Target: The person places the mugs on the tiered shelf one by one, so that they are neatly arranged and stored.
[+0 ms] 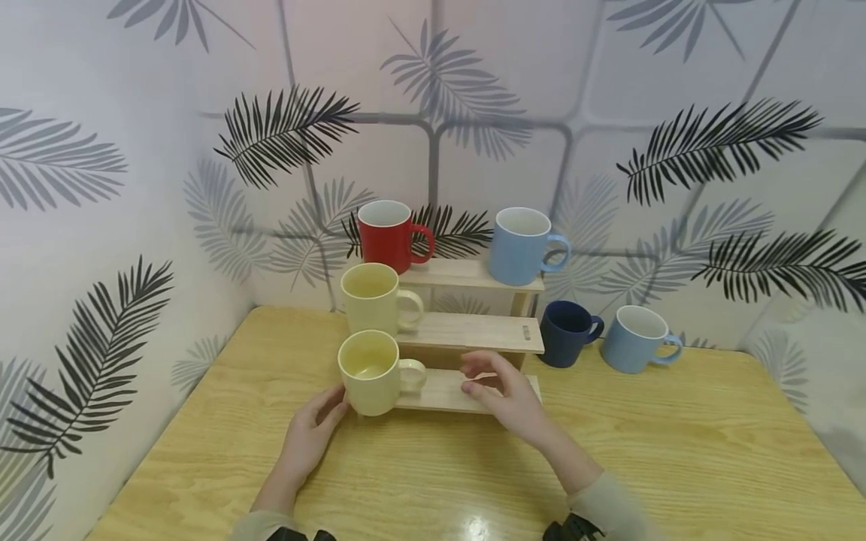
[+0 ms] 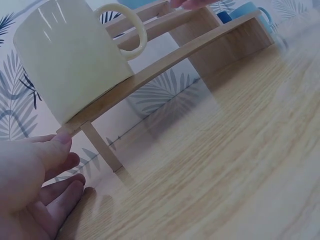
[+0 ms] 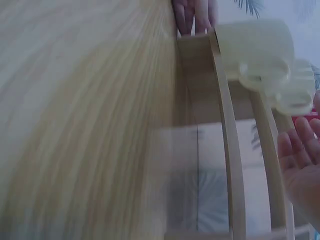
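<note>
A stepped wooden rack [image 1: 467, 330] holds mugs on three levels. On its lowest shelf stands a pale yellow mug [image 1: 370, 379], handle to the right. My left hand [image 1: 313, 432] touches the left end of that shelf beside the mug; in the left wrist view its thumb [image 2: 61, 142] lies against the shelf corner, other fingers below. Above the right part of the lowest shelf is my right hand [image 1: 504, 394], fingers loosely bent, holding nothing. A second yellow mug [image 1: 368, 304] sits on the middle shelf. The top shelf carries a red mug [image 1: 384, 244] and a light blue mug [image 1: 517, 252].
Right of the rack, a dark blue mug [image 1: 563, 342] and another light blue mug [image 1: 631, 346] stand on the wooden table [image 1: 676, 443]. A leaf-patterned wall [image 1: 514, 68] rises behind, and continues along the left side.
</note>
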Available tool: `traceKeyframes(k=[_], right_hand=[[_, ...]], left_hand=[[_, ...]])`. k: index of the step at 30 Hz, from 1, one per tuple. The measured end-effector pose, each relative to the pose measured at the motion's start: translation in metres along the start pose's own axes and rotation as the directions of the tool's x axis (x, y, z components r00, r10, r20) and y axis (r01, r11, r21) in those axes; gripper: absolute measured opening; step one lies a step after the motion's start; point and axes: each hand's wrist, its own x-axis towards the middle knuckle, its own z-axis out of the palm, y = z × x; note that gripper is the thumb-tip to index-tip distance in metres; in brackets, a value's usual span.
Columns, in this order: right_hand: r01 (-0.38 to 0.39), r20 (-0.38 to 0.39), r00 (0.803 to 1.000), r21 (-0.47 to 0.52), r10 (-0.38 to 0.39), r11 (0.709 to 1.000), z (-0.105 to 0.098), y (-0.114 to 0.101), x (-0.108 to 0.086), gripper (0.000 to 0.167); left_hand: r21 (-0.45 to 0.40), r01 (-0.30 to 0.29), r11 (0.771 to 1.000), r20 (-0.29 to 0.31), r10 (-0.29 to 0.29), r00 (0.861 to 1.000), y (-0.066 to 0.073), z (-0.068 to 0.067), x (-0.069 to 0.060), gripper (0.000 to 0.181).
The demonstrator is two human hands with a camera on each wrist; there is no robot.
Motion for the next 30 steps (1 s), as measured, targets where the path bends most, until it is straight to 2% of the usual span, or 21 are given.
traceKeyframes(k=[3, 7, 9, 12, 14, 16, 20, 25, 30], right_hand=[[0.059, -0.023, 0.998, -0.04, -0.06, 0.997, -0.025, 0.004, -0.011, 0.034], [0.139, -0.106, 0.982, -0.168, -0.158, 0.976, -0.06, 0.011, -0.019, 0.039], [0.162, -0.151, 0.966, -0.288, -0.211, 0.944, -0.078, 0.017, -0.021, 0.042], [0.137, -0.192, 0.947, -0.481, -0.257, 0.866, -0.103, 0.032, -0.021, 0.044], [0.077, -0.208, 0.948, -0.582, -0.24, 0.81, -0.118, 0.043, -0.021, 0.043], [0.02, -0.221, 0.955, -0.624, -0.2, 0.781, -0.129, 0.053, -0.019, 0.043], [-0.077, -0.238, 0.966, -0.632, -0.098, 0.771, -0.143, 0.067, -0.014, 0.046], [-0.119, -0.246, 0.968, -0.631, -0.052, 0.767, -0.151, 0.08, -0.004, 0.048], [-0.173, -0.234, 0.972, -0.624, 0.029, 0.762, -0.158, 0.084, 0.001, 0.057]], left_hand=[[0.012, 0.001, 1.0, -0.002, -0.001, 1.0, -0.002, 0.001, -0.001, 0.045], [0.014, 0.013, 1.0, 0.008, -0.013, 1.0, -0.003, 0.001, -0.001, 0.047], [0.01, 0.017, 1.0, 0.011, -0.018, 1.0, -0.003, 0.001, 0.0, 0.048], [0.006, 0.02, 1.0, 0.011, -0.02, 1.0, -0.002, 0.0, 0.0, 0.047], [0.005, 0.022, 1.0, 0.011, -0.022, 1.0, -0.001, 0.0, 0.0, 0.046], [0.004, 0.027, 1.0, 0.014, -0.027, 1.0, -0.001, -0.001, 0.0, 0.046], [0.008, 0.034, 0.999, 0.02, -0.034, 0.999, 0.0, -0.002, -0.001, 0.047], [0.009, 0.028, 1.0, 0.021, -0.028, 0.999, -0.001, -0.002, -0.001, 0.048], [0.007, 0.019, 1.0, 0.021, -0.019, 1.0, -0.003, -0.001, -0.001, 0.048]])
